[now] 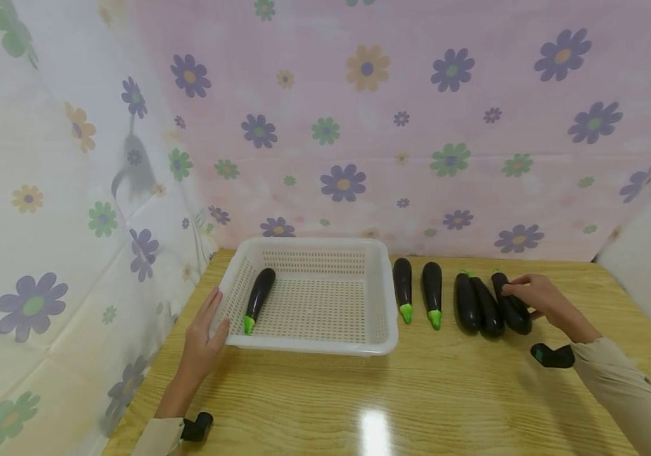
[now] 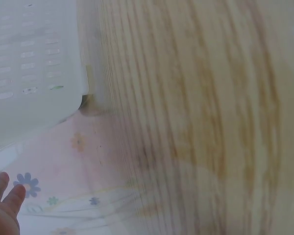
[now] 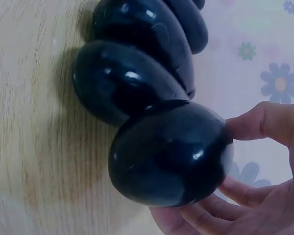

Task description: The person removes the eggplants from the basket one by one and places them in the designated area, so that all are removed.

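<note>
My right hand (image 1: 539, 296) grips the rightmost dark eggplant (image 1: 512, 310) between thumb and fingers. In the right wrist view its glossy rounded end (image 3: 169, 156) faces the camera, with the thumb on one side and fingers beneath. Just left of it lie two more eggplants, one (image 1: 487, 307) leaning close to the other (image 1: 467, 304). My left hand (image 1: 202, 335) rests against the left wall of a white plastic basket (image 1: 308, 347), its fingers extended and thumb by the near corner. Inside the basket, at the left, lies one eggplant (image 1: 259, 294) with its green stem toward me.
Between basket and group, two eggplants lie apart, one (image 1: 403, 285) close to the basket's right wall and another (image 1: 432, 291) further right, stems toward me. Everything stands on a wood-grain table (image 1: 303, 405). Flowered cloth (image 1: 325, 126) hangs behind and at both sides.
</note>
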### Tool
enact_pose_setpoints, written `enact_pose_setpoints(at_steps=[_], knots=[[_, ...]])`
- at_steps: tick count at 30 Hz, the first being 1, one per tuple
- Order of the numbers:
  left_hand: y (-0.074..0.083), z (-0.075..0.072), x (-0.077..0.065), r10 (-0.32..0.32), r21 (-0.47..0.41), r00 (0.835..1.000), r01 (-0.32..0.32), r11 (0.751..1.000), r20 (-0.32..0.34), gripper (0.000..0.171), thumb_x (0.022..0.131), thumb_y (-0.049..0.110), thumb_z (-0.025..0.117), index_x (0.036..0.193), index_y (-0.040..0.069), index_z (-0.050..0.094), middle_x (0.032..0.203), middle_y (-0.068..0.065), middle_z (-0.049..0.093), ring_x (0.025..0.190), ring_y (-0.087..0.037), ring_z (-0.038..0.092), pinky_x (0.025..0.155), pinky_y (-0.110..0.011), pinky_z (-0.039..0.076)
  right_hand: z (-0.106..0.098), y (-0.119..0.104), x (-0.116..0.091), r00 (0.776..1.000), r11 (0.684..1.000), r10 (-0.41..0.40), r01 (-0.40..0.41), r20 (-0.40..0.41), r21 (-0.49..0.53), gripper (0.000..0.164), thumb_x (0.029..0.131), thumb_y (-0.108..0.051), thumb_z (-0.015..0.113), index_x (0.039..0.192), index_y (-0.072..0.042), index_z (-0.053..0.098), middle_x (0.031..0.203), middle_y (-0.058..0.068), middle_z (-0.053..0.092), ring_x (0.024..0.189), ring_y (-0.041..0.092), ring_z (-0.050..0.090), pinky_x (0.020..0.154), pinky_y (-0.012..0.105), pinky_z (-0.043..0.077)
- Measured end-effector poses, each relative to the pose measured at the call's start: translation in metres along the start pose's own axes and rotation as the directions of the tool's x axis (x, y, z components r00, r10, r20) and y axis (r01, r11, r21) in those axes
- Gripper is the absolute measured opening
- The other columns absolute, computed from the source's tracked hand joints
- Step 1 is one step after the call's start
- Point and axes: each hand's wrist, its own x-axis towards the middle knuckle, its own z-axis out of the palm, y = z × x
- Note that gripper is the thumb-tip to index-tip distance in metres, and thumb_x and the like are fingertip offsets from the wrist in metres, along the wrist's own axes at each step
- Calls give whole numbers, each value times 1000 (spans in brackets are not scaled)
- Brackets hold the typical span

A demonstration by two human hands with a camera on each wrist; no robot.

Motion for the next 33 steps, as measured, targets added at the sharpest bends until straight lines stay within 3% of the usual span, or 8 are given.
enact_pose_setpoints(at_steps=[5,12,20,33], knots=[[0,0,1,6,4,1000,-6,1000,3,54,92,9,56,142,-3,38,150,-11,34,134,-35,33,105,-13,17,0,12,4,999,1000,24,-24,-29,1,71,98,-40,45,132,21,32,129,42,31,106,49,46,70,47,53],[1,1,3,8,1,1000,-8,1000,6,55,92,9,56,142,-4,39,150,-11,34,134,-34,33,105,-12,16,8,28,5,992,999,33,-37,-124,-30,69,96,-40,47,127,21,37,122,44,37,83,35,56,62,41,51],[2,0,3,-5,8,1000,5,1000,14,55,93,10,55,143,-2,37,150,-10,33,135,-34,32,106,-14,17,13,33,10,988,998,6,-17,-153,-68,70,98,-42,43,131,19,36,127,45,32,102,53,46,74,50,47],[1,-1,-1,-15,-1,1000,15,1000,7,54,92,9,55,142,-4,38,150,-11,33,135,-35,32,105,-12,16,19,34,11,990,998,-2,-6,-141,-58,74,98,-44,41,134,20,29,130,46,27,111,57,39,81,56,44]])
